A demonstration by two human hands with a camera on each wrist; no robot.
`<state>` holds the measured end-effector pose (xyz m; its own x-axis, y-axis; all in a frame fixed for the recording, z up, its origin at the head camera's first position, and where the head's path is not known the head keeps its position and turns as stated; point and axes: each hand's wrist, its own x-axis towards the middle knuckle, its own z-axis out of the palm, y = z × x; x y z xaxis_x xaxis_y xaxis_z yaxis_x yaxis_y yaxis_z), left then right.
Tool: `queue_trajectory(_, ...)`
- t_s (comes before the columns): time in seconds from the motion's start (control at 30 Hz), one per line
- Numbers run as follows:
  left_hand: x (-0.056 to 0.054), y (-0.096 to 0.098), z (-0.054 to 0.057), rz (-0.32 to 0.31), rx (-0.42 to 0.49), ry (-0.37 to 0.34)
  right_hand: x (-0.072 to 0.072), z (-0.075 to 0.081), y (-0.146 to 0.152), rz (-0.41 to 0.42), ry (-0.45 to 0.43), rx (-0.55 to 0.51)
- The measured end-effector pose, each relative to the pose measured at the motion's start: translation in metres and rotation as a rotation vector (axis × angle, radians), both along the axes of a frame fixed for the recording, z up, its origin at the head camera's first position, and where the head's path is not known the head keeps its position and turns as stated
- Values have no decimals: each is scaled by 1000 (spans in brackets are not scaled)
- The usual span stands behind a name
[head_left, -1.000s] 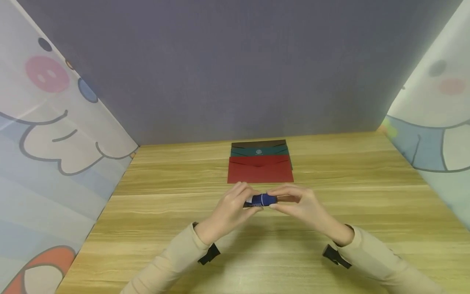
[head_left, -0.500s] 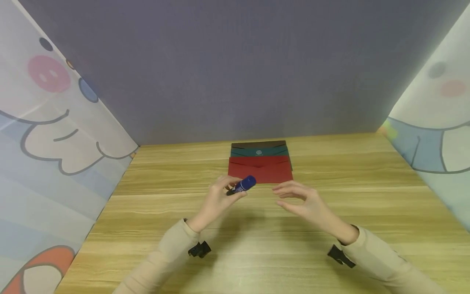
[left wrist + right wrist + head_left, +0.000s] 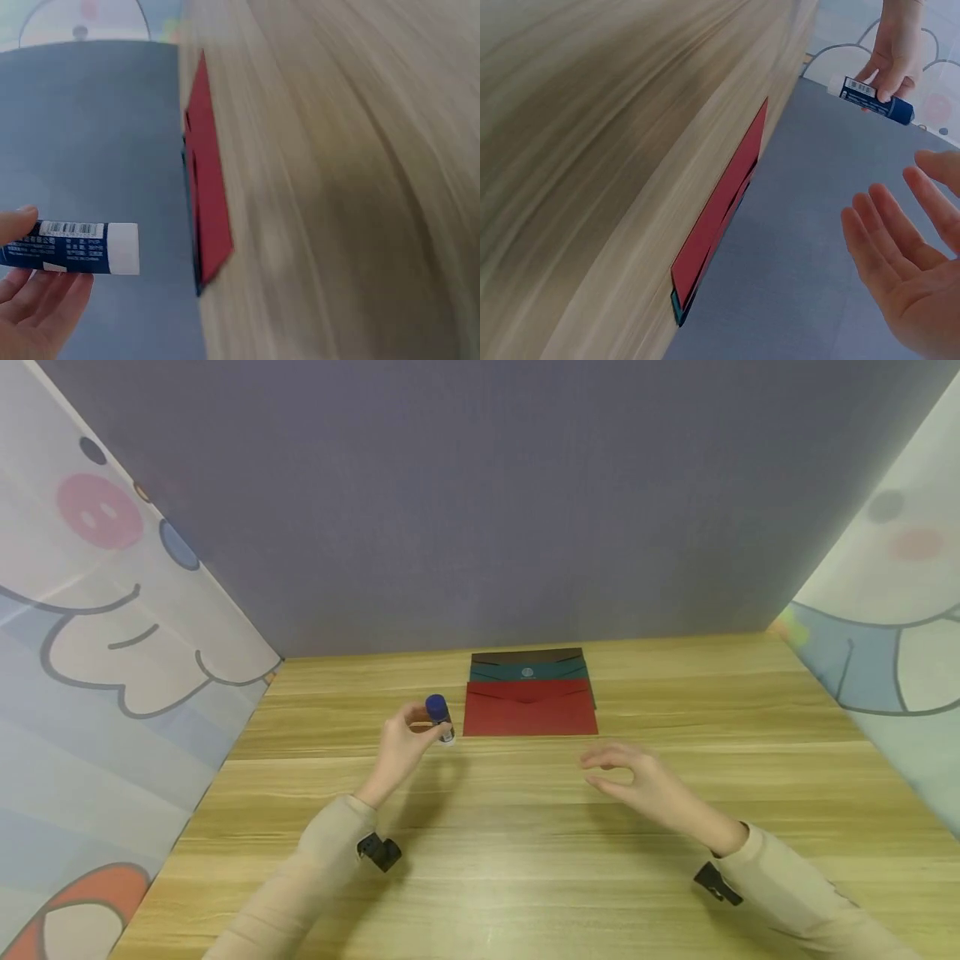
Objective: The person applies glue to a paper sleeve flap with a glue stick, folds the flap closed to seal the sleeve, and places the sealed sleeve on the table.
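Observation:
My left hand (image 3: 396, 745) pinches a glue stick (image 3: 437, 707) between thumb and fingers, left of the envelopes. The stick stands upright with its blue cap on top and its white base (image 3: 124, 248) down, above the table. A barcode shows on its dark blue label in the left wrist view. My right hand (image 3: 628, 778), to the right and nearer than the envelopes, hovers with fingers loosely bent and nothing between them. A red envelope (image 3: 530, 712) lies in front, overlapping a dark green envelope (image 3: 495, 671) and a brown envelope (image 3: 525, 656) behind.
The wooden table (image 3: 525, 860) reaches back to a grey panel (image 3: 495, 510). Cartoon-printed curtains (image 3: 150, 693) stand along the left and right sides. A black wrist device (image 3: 379, 852) hangs below each sleeve cuff.
Both hands were together on the glue stick. The right hand let go and drew back right; the left hand carried the stick left and turned it from lying sideways to upright, cap up.

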<state>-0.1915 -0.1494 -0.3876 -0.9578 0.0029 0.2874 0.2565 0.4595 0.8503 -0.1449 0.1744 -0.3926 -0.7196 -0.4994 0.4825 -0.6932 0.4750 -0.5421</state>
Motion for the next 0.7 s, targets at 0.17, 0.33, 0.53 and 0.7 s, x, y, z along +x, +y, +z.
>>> queue_trajectory(0.17, -7, -10, -7, 16, -8, -45, 0, -3, 3, -6, -17, 52)
queue_trajectory(0.33, -11, -14, -14, 22, -45, -80, 0, -3, 5, -33, -60, 91)
queue_trajectory(0.53, -13, -14, -21, 27, -70, -72, 0, -5, 7, -52, -115, 109)
queue_trajectory(0.7, -15, -15, -28, 4, -84, -61, 0, -5, 8, -53, -122, 113)
